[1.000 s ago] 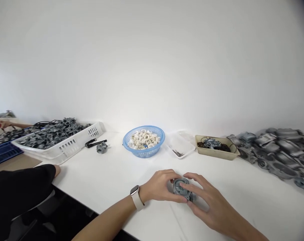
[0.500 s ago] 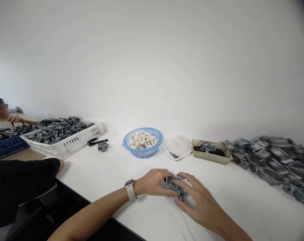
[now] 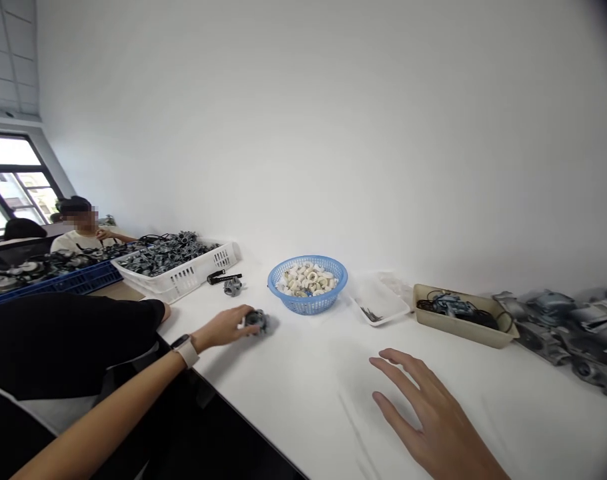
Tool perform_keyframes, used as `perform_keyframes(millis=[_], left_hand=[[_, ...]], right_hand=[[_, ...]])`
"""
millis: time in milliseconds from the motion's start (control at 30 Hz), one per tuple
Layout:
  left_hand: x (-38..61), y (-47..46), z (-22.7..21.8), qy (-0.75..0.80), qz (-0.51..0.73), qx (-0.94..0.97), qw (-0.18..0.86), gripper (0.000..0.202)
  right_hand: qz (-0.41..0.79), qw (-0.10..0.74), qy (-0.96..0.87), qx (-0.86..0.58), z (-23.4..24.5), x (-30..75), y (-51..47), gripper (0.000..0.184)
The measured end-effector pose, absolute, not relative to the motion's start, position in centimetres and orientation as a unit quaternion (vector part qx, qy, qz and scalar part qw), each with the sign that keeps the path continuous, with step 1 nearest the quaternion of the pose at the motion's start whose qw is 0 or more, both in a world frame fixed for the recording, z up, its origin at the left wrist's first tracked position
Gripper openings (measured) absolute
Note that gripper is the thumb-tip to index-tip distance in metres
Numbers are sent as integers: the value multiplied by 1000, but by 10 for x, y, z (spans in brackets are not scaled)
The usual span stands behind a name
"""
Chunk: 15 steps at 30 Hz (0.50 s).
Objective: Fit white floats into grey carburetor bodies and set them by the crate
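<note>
My left hand (image 3: pixel 227 327), with a pale watch on the wrist, reaches out to the left and is closed on a small grey metal part (image 3: pixel 257 321) resting on the white table (image 3: pixel 303 373). My right hand (image 3: pixel 419 410) hovers low over the table at the lower right, fingers spread, holding nothing. A blue basket (image 3: pixel 307 283) of white rings stands just beyond the grey part.
A white crate (image 3: pixel 181 265) of grey parts sits at the left, with a loose grey part (image 3: pixel 232 287) and a black tool (image 3: pixel 223 276) beside it. A clear tray (image 3: pixel 379 305), a beige tray (image 3: pixel 463 315) and a heap of grey castings (image 3: pixel 568 327) lie right. A person sits far left.
My left hand has carried the grey part from the middle of the table out to the left. My right hand let go of it and now stays open. The view swung left.
</note>
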State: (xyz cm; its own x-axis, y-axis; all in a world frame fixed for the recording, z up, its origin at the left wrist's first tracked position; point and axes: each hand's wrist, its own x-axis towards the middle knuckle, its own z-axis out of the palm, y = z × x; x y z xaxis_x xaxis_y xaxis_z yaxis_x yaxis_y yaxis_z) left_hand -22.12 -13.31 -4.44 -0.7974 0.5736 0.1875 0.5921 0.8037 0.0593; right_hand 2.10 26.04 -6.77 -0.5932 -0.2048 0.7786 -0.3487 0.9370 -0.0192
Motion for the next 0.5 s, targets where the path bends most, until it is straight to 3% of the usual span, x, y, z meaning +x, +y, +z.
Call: perform_keyframes(millis=[300,500], left_hand=[[-314,-316,-8,-996,25,-8,91,61],[-338,-375,0,-995,21,73,61,63]], right_hand=[[103,403,-898,139,-78,13,268,40],[86,384,-911,125,-103,1,296,47]])
